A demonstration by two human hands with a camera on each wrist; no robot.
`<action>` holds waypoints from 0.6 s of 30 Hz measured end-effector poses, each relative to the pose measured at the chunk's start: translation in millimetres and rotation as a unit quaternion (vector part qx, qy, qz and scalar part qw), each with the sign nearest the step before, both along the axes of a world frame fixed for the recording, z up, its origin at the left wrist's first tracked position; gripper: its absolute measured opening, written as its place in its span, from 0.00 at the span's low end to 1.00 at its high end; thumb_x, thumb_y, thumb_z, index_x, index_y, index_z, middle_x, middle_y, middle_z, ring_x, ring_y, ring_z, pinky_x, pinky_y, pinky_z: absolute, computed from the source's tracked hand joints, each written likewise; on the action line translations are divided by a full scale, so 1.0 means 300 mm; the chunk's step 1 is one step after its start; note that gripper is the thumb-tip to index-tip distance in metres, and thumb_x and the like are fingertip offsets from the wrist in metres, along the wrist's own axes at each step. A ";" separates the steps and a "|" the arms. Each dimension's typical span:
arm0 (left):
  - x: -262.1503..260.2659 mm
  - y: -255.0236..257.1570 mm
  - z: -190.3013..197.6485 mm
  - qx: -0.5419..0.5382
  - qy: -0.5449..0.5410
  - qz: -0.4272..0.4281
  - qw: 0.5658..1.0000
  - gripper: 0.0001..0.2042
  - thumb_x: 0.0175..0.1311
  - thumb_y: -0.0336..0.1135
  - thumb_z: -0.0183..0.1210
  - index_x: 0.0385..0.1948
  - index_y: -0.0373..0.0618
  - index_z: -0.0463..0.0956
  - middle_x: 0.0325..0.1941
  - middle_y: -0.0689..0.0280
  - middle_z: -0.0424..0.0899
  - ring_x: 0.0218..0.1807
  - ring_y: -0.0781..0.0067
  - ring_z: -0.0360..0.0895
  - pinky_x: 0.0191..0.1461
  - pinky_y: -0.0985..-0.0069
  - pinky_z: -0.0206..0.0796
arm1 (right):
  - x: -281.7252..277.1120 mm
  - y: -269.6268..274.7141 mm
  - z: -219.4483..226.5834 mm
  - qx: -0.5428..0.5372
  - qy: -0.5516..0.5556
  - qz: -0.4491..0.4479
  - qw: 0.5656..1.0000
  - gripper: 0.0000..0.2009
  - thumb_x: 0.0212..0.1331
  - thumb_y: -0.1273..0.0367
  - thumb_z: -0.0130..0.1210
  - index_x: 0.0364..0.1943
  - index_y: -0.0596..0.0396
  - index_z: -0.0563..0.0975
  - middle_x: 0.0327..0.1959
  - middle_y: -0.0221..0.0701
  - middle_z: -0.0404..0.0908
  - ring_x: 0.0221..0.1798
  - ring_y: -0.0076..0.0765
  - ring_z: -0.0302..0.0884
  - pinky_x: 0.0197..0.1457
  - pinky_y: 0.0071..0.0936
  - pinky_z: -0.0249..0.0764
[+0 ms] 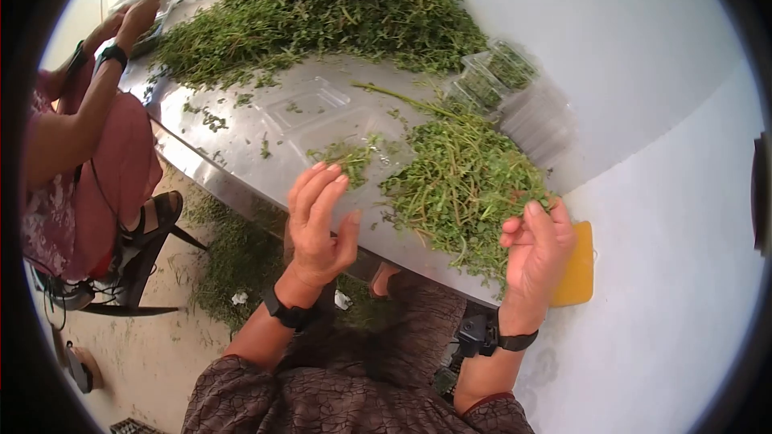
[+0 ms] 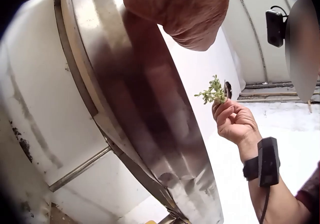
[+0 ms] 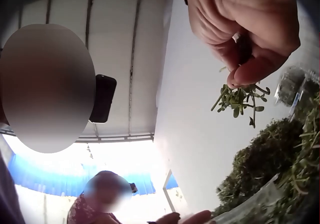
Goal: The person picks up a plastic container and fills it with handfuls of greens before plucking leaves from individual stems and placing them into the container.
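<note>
My right hand (image 1: 537, 253) pinches a small leafy green sprig between thumb and fingers, above the right edge of the nearer pile of greens (image 1: 458, 185). The sprig (image 3: 240, 100) hangs below the fingertips in the right wrist view, and in the left wrist view the sprig (image 2: 212, 91) stands up from them. My left hand (image 1: 320, 221) is raised with its fingers extended over the table's front edge, beside a clear plastic tray (image 1: 322, 130) with some greens. Nothing shows in its grasp.
A large heap of greens (image 1: 322, 12) covers the back of the metal table (image 1: 241, 185). Clear containers (image 1: 535, 116) stand by the wall at right, near a yellow board (image 1: 577, 269). Another person (image 1: 88, 145) sits at left. Greens (image 1: 233, 265) lie on the floor.
</note>
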State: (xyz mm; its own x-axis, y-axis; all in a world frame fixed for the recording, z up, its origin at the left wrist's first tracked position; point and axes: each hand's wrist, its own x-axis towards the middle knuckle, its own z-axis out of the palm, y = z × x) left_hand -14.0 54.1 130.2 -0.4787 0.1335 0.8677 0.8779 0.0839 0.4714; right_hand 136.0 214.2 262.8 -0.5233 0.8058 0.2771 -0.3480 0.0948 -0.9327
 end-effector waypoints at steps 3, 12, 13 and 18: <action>-0.007 0.007 -0.015 0.012 0.015 0.003 1.000 0.24 0.49 0.21 0.60 0.53 0.37 0.72 0.58 0.53 0.74 0.63 0.47 0.69 0.66 0.57 0.61 | -0.044 -0.049 0.035 -0.015 0.014 0.032 0.999 0.07 0.60 0.74 0.57 0.41 0.63 0.76 0.29 0.32 0.80 0.23 0.27 0.79 0.20 0.22 0.73; -0.014 -0.001 -0.043 0.013 0.042 -0.009 0.999 0.24 0.48 0.23 0.61 0.52 0.37 0.71 0.56 0.52 0.74 0.59 0.45 0.72 0.63 0.54 0.64 | -0.234 -0.134 -0.008 -0.021 0.003 0.141 0.990 0.09 0.63 0.74 0.55 0.44 0.66 0.76 0.32 0.35 0.81 0.27 0.27 0.82 0.23 0.19 0.77; -0.014 -0.002 -0.042 0.013 0.040 -0.010 0.999 0.24 0.47 0.23 0.62 0.52 0.38 0.71 0.54 0.52 0.75 0.59 0.46 0.72 0.62 0.54 0.65 | -0.257 -0.131 -0.027 -0.022 -0.043 0.155 0.987 0.12 0.63 0.74 0.55 0.47 0.68 0.75 0.34 0.37 0.81 0.28 0.28 0.82 0.24 0.19 0.77; -0.011 0.000 -0.043 0.016 0.033 -0.016 0.999 0.24 0.46 0.23 0.63 0.51 0.39 0.72 0.54 0.53 0.75 0.58 0.46 0.72 0.62 0.55 0.65 | -0.267 -0.129 -0.037 0.059 -0.128 0.072 0.987 0.20 0.65 0.74 0.52 0.58 0.71 0.68 0.44 0.46 0.81 0.32 0.28 0.83 0.24 0.17 0.76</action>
